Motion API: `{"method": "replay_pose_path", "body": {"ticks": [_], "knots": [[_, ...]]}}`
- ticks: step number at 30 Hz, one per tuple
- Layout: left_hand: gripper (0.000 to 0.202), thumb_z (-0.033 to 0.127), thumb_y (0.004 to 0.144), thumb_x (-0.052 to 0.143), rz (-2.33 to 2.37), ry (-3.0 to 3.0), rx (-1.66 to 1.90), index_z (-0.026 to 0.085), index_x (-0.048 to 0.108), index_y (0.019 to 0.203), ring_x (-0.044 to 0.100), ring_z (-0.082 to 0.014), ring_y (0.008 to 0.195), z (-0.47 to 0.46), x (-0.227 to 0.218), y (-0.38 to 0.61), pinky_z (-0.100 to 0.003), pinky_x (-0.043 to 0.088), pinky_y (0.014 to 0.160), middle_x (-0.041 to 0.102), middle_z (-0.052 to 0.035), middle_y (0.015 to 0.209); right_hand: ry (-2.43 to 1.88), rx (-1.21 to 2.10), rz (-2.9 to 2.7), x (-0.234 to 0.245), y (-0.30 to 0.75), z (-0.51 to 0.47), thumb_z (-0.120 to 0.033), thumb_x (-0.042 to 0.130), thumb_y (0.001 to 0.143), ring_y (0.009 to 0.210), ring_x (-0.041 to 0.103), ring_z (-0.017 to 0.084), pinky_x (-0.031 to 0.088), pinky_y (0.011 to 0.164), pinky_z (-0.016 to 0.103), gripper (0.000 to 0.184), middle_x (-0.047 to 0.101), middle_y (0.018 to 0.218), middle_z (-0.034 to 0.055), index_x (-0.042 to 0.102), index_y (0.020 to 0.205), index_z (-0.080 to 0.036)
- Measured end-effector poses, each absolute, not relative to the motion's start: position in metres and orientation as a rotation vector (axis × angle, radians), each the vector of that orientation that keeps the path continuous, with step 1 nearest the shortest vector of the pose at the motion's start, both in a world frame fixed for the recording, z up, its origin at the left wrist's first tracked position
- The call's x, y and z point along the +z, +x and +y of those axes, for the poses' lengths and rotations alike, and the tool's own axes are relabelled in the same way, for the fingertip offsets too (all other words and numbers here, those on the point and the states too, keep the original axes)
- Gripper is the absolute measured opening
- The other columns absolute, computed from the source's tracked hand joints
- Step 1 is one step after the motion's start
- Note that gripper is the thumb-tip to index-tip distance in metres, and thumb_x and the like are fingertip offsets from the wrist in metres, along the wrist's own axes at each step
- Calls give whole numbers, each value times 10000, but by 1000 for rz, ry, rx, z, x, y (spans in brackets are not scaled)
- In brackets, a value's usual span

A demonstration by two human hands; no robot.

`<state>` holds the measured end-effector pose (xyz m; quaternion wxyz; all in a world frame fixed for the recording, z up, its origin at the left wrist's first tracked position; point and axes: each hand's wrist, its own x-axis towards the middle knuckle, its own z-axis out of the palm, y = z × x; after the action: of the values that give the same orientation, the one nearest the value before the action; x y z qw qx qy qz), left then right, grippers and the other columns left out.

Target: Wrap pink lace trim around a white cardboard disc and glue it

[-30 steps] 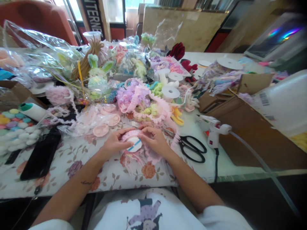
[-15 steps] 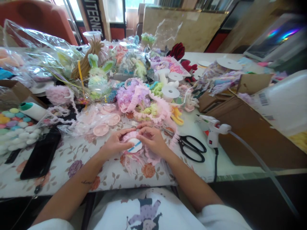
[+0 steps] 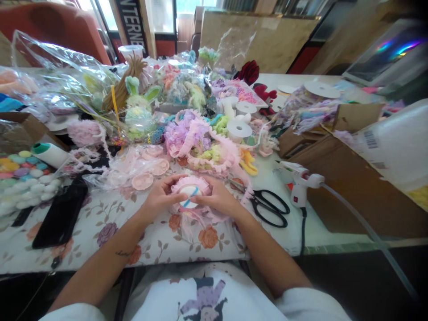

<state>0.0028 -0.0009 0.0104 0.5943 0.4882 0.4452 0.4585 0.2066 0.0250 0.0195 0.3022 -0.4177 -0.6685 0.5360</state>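
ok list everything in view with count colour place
round ruffle-edged disc: 1, white and pink, between hands
looped-handle scissors: 1, black handles, right of right hand
plastic glue gun: 1, white, right of scissors
cardboard boxes: at least 2, brown, left and right
flat phone: 1, black, left
small pompoms: many, white and pastel, left
round bagged patches: several, pink, beyond left hand
ruffled ribbon: uncounted, pink, mid-table
round spools: several, white, mid-table and back
cloth rose: 1, dark red, back
lettered sign: 1, black, background
flowered tablecloth: 1, mostly white, under hands
tangled trimmings: uncountable, pastel, back
left hand: 1, fingers at disc's left
right hand: 1, fingers at disc's right
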Motion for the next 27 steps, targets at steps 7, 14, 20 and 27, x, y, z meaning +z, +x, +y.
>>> {"method": "replay_pose_path", "body": {"ticks": [7, 14, 20, 27], "knots": [[480, 291, 708, 783, 984, 1157, 1141, 178, 657, 1158, 623, -225, 1021, 0, 7, 1, -302, 506, 864, 671, -89, 1139, -1129, 1537, -1547, 22, 204, 24, -391, 807, 633, 895, 614, 218, 474, 779, 309, 468, 674, 960, 45, 627, 992, -152], [215, 345, 755, 732, 1088, 1192, 1318, 203, 757, 914, 631, -188, 919, 2, 5, 0, -275, 502, 804, 711, -61, 995, -1123, 1479, -1521, 20, 203, 24, -375, 816, 628, 961, 607, 230, 470, 825, 325, 487, 671, 1016, 44, 643, 1037, -175], [124, 304, 735, 753, 1056, 1193, 1355, 232, 787, 829, 635, -190, 930, 3, 4, 1, -301, 487, 851, 729, -52, 975, -1111, 1436, -1540, 17, 200, 22, -375, 812, 628, 882, 596, 207, 461, 795, 311, 423, 661, 924, 21, 642, 959, -174], [173, 321, 738, 751, 1070, 1127, 1334, 205, 775, 863, 633, -196, 902, 4, 0, 1, -303, 495, 827, 732, -56, 954, -1084, 1508, -1464, 17, 198, 21, -379, 824, 600, 836, 601, 192, 468, 767, 302, 461, 653, 896, 12, 624, 960, -172]]}}
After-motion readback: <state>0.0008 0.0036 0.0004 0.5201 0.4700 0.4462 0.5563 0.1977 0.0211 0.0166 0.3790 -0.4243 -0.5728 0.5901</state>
